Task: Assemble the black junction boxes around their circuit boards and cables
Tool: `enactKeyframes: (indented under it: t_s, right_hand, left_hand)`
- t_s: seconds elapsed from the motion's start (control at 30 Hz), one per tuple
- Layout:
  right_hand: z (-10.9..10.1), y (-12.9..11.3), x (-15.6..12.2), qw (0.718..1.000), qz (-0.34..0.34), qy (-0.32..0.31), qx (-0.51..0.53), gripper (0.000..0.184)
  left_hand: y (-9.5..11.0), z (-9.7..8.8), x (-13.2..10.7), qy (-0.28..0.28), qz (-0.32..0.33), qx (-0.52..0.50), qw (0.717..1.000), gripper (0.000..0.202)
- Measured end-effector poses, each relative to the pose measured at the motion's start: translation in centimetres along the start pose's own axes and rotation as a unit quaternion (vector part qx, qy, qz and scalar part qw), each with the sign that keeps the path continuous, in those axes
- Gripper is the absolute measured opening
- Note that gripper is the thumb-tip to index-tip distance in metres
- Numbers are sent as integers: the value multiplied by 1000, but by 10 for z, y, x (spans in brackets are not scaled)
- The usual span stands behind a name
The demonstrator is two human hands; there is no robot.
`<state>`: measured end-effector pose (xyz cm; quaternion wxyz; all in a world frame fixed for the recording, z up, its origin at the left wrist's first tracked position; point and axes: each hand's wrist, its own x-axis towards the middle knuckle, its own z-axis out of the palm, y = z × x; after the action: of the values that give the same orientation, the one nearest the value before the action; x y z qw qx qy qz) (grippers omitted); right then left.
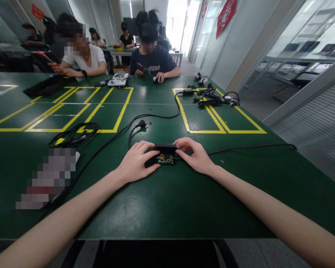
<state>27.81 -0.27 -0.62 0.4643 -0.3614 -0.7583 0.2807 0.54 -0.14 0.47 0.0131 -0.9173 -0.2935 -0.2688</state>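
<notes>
An opened power adapter lies on the green table in front of me, its circuit board (166, 159) facing up with coils and small parts exposed. Behind the board, a black cover half (166, 147) is tilted up on edge. My left hand (136, 162) is closed at the left end, fingers on the cover and thumb down by the board's casing. At the other end, my right hand (197, 157) pinches the cover's right side between fingers and thumb. A black cable (251, 148) runs off to the right from the adapter. A plug (141, 124) on a short lead lies just beyond my left hand.
A coiled black cable (72, 136) and a blurred-out object (48, 178) lie on the left. A long cord (123, 130) crosses to another adapter (188, 92); a heap of cables (212, 97) is at the far right. Two people sit across the table (167, 208).
</notes>
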Motion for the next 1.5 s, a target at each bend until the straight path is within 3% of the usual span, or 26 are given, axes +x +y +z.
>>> enactKeyframes:
  t_s: [0.83,1.17,1.5]
  right_hand:
    - [-2,-2,-1,1000,-8,-28,-2,13]
    - [-6,-4,2,999,39,-34,6,12]
    - [-6,-6,2,998,-16,-68,-1,8]
  left_hand:
    - [1,-1,0,-8,-7,-6,1000,28]
    - [2,-3,1,-14,-6,2,1000,24]
    - [1,-3,1,3,8,-1,1000,14]
